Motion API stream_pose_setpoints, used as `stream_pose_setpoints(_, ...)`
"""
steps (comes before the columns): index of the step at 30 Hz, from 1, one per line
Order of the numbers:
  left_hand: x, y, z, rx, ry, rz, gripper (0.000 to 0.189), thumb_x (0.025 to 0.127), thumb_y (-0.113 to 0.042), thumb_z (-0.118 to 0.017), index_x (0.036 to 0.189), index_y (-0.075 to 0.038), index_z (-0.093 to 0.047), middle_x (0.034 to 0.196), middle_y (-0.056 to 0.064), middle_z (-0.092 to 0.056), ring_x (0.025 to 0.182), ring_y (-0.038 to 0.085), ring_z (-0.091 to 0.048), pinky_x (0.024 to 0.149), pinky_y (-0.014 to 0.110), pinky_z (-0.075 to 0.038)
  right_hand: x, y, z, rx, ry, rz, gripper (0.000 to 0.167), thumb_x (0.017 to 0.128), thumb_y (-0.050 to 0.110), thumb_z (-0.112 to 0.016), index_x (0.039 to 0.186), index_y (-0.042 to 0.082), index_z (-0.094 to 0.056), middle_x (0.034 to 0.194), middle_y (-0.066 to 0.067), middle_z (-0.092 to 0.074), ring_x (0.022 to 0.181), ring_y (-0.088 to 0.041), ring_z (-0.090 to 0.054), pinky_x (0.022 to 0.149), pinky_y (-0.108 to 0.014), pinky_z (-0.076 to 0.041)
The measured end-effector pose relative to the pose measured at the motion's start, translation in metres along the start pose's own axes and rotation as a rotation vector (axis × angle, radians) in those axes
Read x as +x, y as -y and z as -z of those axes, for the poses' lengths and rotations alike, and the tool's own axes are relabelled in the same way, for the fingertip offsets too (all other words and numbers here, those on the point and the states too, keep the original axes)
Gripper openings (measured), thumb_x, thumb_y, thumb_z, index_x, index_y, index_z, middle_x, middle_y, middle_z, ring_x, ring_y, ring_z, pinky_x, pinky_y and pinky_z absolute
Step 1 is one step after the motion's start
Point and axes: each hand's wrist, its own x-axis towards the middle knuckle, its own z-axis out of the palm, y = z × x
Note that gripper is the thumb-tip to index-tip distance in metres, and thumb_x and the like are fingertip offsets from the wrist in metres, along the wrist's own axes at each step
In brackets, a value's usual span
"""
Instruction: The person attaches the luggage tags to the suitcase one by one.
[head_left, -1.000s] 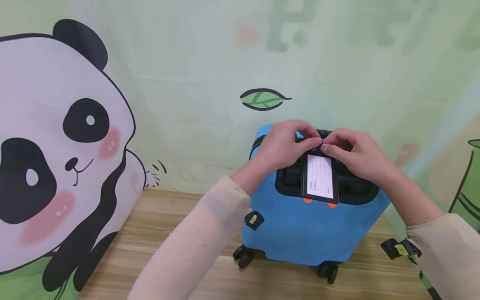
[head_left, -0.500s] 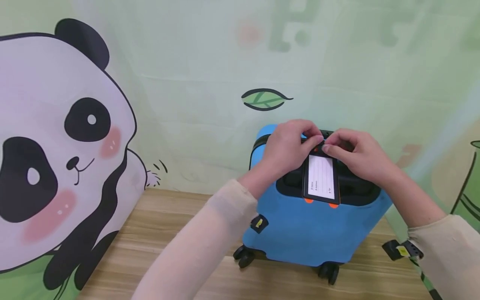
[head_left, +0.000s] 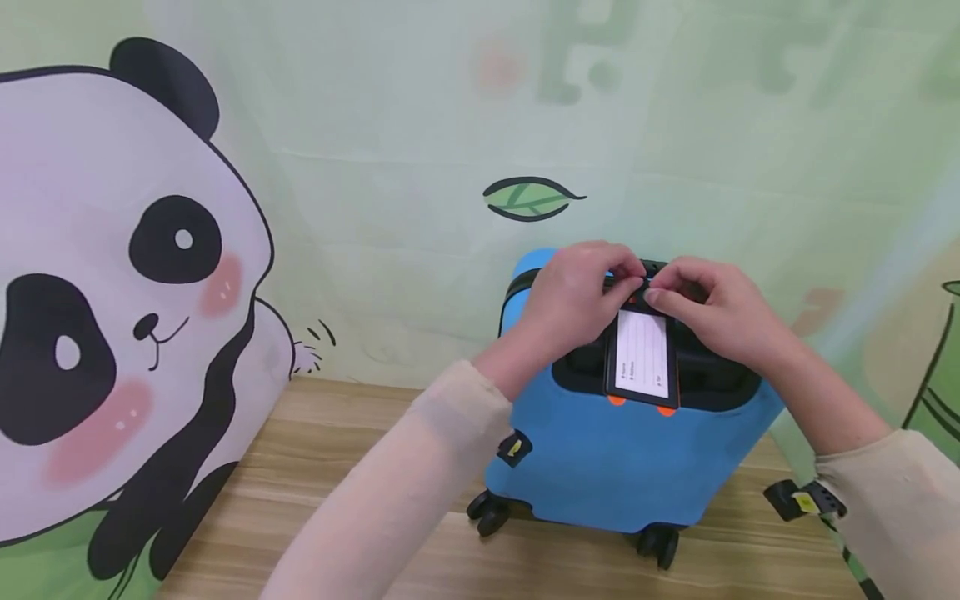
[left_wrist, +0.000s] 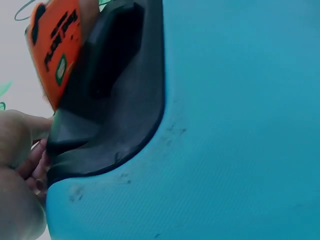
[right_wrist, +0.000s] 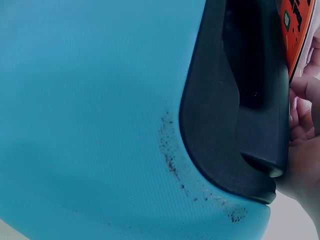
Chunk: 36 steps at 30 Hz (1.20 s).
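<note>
A blue suitcase (head_left: 600, 471) stands upright, with a black recessed handle panel (head_left: 577, 375) at its top. Against this panel hangs a luggage tag (head_left: 641, 354), its white lined card facing the head camera and its orange side showing in the left wrist view. My left hand (head_left: 573, 292) pinches with thumb and fingertips at the tag's upper end, beside the suitcase handle. Close to it, my right hand (head_left: 723, 312) pinches at the same spot from the other side. The fingertips of both hands almost meet, and they hide the tag's strap.
Behind the suitcase hangs a pale green printed backdrop (head_left: 390, 250) with a large panda (head_left: 75, 183) at left. The suitcase's black wheels (head_left: 491, 512) rest on wood-patterned flooring (head_left: 360, 467). A small black camera (head_left: 802, 500) sits at the right wrist.
The left hand and forearm have shifted slightly right, and the tag has tilted a little with them. Both hands keep their pinch at the tag's top; the suitcase stays in place.
</note>
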Motion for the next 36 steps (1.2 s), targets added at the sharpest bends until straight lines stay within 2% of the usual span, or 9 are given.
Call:
stream_pose_setpoints(5, -0.002, -0.001, -0.004, 0.026, -0.041, -0.024, 0.015, 0.104, -0.023, -0.073, 0.116, -0.015, -0.08, 0.109, -0.001, -0.077, 0.093, 0.012, -0.065, 0.076, 0.018, -0.05, -0.001, 0.001, 0.0, -0.009, -0.007, 0.002, 0.012, 0.105, 0.013, -0.068, 0.107, 0.004, -0.075, 0.093, -0.006, -0.07, 0.075, -0.016, -0.059, 0.07, -0.021, -0.046)
stream_pose_setpoints(10, -0.002, 0.003, -0.003, 0.041, -0.043, -0.025, 0.016, 0.104, -0.025, -0.073, 0.117, -0.017, -0.08, 0.112, -0.002, -0.078, 0.098, 0.012, -0.067, 0.078, 0.019, -0.052, 0.0, 0.001, 0.0, -0.016, -0.003, -0.008, 0.013, 0.105, 0.015, -0.069, 0.108, 0.004, -0.074, 0.092, -0.007, -0.07, 0.075, -0.017, -0.059, 0.07, -0.021, -0.046)
stream_pose_setpoints(17, -0.001, 0.011, 0.009, -0.001, 0.027, -0.01, 0.018, 0.104, -0.024, -0.074, 0.119, -0.017, -0.08, 0.116, -0.002, -0.077, 0.102, 0.013, -0.065, 0.084, 0.02, -0.052, 0.003, 0.003, -0.001, -0.036, -0.009, -0.011, 0.014, 0.104, 0.017, -0.071, 0.107, 0.004, -0.074, 0.088, -0.006, -0.068, 0.073, -0.016, -0.057, 0.068, -0.022, -0.045)
stream_pose_setpoints(22, -0.008, 0.014, 0.022, -0.014, 0.089, -0.015, 0.024, 0.103, -0.023, -0.075, 0.126, -0.017, -0.078, 0.119, -0.003, -0.076, 0.107, 0.013, -0.064, 0.086, 0.02, -0.051, -0.004, 0.002, 0.002, -0.068, -0.042, 0.029, 0.008, 0.101, 0.013, -0.075, 0.104, 0.006, -0.075, 0.083, -0.003, -0.065, 0.07, -0.016, -0.054, 0.065, -0.024, -0.043)
stream_pose_setpoints(27, -0.021, 0.02, 0.04, 0.023, 0.088, -0.04, 0.027, 0.102, -0.023, -0.076, 0.128, -0.017, -0.078, 0.121, -0.004, -0.076, 0.11, 0.013, -0.064, 0.091, 0.022, -0.051, -0.02, -0.001, 0.011, -0.098, -0.09, 0.088, 0.007, 0.098, 0.007, -0.077, 0.105, 0.007, -0.076, 0.084, 0.0, -0.061, 0.074, -0.013, -0.053, 0.066, -0.023, -0.041)
stream_pose_setpoints(31, -0.039, 0.029, 0.058, 0.111, 0.057, -0.074, 0.028, 0.101, -0.023, -0.078, 0.128, -0.015, -0.078, 0.121, -0.001, -0.076, 0.115, 0.017, -0.064, 0.094, 0.027, -0.055, -0.039, -0.009, 0.019, -0.177, -0.159, 0.156, 0.011, 0.096, 0.003, -0.077, 0.106, 0.006, -0.077, 0.088, 0.001, -0.064, 0.081, -0.005, -0.053, 0.073, -0.017, -0.041)
stream_pose_setpoints(34, -0.057, 0.04, 0.073, 0.181, 0.027, -0.091, 0.029, 0.099, -0.024, -0.08, 0.127, -0.014, -0.079, 0.12, 0.001, -0.076, 0.113, 0.02, -0.064, 0.089, 0.031, -0.058, -0.059, -0.019, 0.025, -0.243, -0.212, 0.148, 0.015, 0.096, 0.002, -0.078, 0.11, 0.004, -0.077, 0.095, 0.002, -0.066, 0.09, 0.004, -0.051, 0.08, -0.013, -0.038)
stream_pose_setpoints(36, -0.073, 0.049, 0.083, 0.206, 0.005, -0.097, 0.031, 0.098, -0.023, -0.082, 0.127, -0.013, -0.079, 0.12, 0.002, -0.077, 0.111, 0.022, -0.064, 0.086, 0.032, -0.059, -0.076, -0.026, 0.028, -0.279, -0.25, 0.113, 0.016, 0.096, 0.004, -0.078, 0.112, 0.003, -0.076, 0.098, 0.001, -0.067, 0.094, 0.01, -0.049, 0.082, -0.011, -0.036)
